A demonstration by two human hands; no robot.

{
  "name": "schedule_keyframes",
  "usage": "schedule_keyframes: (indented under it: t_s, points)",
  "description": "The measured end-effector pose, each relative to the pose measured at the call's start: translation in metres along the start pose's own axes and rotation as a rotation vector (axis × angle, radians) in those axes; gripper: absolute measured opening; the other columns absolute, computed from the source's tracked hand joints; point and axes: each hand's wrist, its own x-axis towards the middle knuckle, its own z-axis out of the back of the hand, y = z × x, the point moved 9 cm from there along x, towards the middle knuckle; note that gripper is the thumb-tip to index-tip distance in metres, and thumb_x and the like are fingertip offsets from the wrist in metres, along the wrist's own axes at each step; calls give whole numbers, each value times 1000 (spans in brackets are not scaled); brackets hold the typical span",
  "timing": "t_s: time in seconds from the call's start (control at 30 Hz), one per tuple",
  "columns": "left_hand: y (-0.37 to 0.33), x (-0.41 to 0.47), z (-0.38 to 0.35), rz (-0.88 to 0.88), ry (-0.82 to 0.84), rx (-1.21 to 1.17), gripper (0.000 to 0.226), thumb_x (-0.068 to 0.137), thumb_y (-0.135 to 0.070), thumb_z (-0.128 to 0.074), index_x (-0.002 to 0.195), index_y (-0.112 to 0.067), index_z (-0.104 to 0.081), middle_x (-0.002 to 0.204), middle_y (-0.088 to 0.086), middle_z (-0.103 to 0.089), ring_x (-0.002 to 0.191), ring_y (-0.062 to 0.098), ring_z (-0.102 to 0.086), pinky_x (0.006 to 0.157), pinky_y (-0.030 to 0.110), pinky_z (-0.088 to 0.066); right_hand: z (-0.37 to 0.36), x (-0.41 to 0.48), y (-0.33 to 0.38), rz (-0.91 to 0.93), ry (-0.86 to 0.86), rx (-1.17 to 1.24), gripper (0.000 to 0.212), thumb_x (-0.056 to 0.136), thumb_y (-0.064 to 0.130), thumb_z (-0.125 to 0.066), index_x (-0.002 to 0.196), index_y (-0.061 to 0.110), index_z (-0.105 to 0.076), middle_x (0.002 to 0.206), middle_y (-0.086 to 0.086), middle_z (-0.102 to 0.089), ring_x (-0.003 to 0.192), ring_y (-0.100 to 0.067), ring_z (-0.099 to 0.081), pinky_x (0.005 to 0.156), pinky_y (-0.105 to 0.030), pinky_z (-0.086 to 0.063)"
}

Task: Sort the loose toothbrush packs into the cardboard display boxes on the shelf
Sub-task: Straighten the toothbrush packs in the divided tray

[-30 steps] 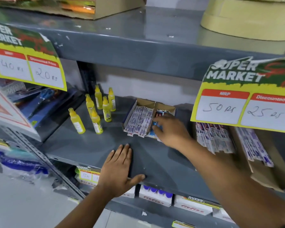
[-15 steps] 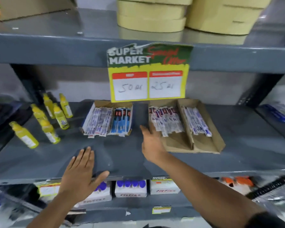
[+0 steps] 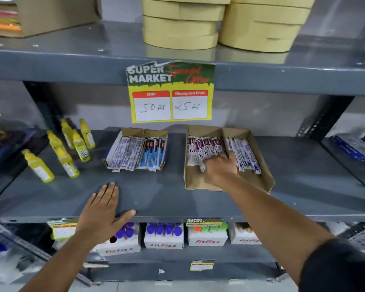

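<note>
My right hand is down in the left compartment of the larger cardboard display box, fingers curled among the red-and-white toothbrush packs; whether they have actually closed on one I cannot tell, since my knuckles hide the tips. My left hand lies flat and released on the grey metal shelf, bracing me. To do this well I judge I should square the slim packs against the divider, heads all one way, sliding rather than lifting, because their glossy film looks slippery and they fan out easily. The box walls are thin brown card, so I would press lightly. The smaller display box to the left holds white packs and blue packs side by side.
</note>
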Motion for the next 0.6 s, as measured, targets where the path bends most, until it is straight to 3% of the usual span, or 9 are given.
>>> schedule_keyframes:
  t_s: [0.13, 0.33, 0.4, 0.5, 0.6]
  points:
    - [-2, -1, 0, 5, 5, -3, 114, 67, -88, 10, 151, -11, 4, 162, 6, 4, 147, 19, 7, 119, 37, 1, -7, 7, 2, 37, -29, -15, 20, 81, 39, -56, 94, 29, -68, 98, -1, -68, 99, -27, -53, 88, -45, -31]
    - [-3, -2, 2, 6, -34, -20, 114, 67, -88, 9, 151, -11, 1, 162, 5, 4, 147, 18, 9, 117, 36, 3, 2, 13, -7, -10, -107, -10, 23, 82, 33, -57, 103, 28, -66, 103, -3, -69, 101, -27, -59, 92, -44, -40]
    - [-1, -2, 3, 9, -51, -28, 112, 69, -87, 7, 151, -12, 1, 162, 5, 4, 147, 18, 9, 116, 35, 5, 15, 15, -3, -2, -182, 135, 30, 83, 35, -55, 110, 29, -66, 111, -4, -68, 107, -29, -58, 95, -43, -41]
    - [-1, -1, 3, 2, -65, -34, 110, 72, -87, 2, 152, -12, -1, 162, 5, 3, 147, 19, 8, 117, 36, 4, 57, 19, 49, 247, -275, 414, 37, 85, 42, -55, 118, 29, -64, 122, -5, -65, 114, -30, -56, 99, -40, -42]
    - [-2, -2, 5, -3, -83, -67, 109, 73, -87, -6, 152, -12, -8, 162, 6, -3, 148, 20, 3, 119, 37, 0, 69, 17, 132, 561, -107, 288, 37, 82, 49, -60, 113, 29, -65, 115, 1, -67, 111, -26, -55, 93, -37, -41]
